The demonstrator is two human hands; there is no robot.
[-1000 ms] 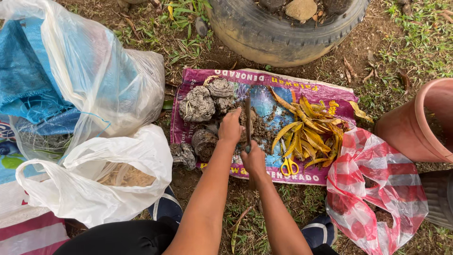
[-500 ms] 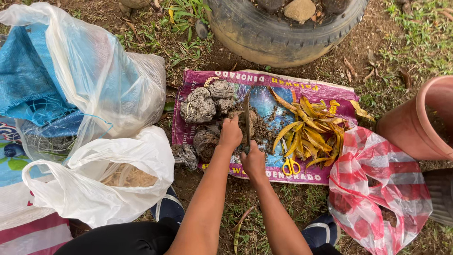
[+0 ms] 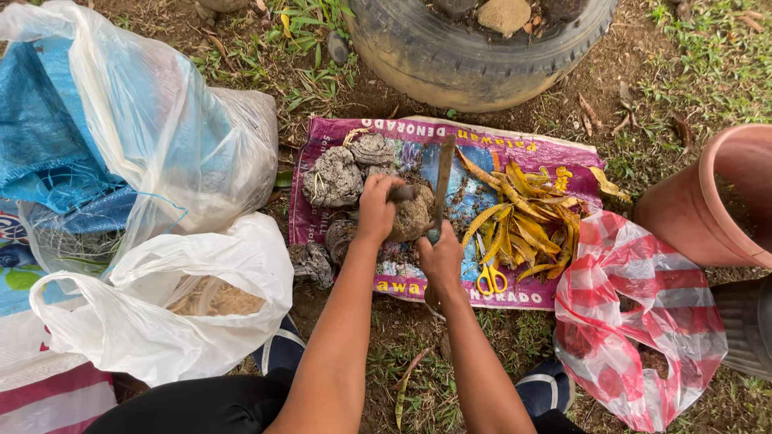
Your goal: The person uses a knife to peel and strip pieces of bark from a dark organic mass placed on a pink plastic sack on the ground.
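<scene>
Head view: left grip clasps root clump; right grip closed round knife

Bare ground, purple sack, bags, tyre

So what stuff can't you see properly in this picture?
- Head view: the tip of the long blade blends into the printed sack; its handle is hidden inside the right hand.
- The left hand covers part of the brown clump.
- Terracotta pot: cut off by the right edge.
- Old tyre: cut off by the top edge.
- White bag: its contents are mostly hidden by its folds.
</scene>
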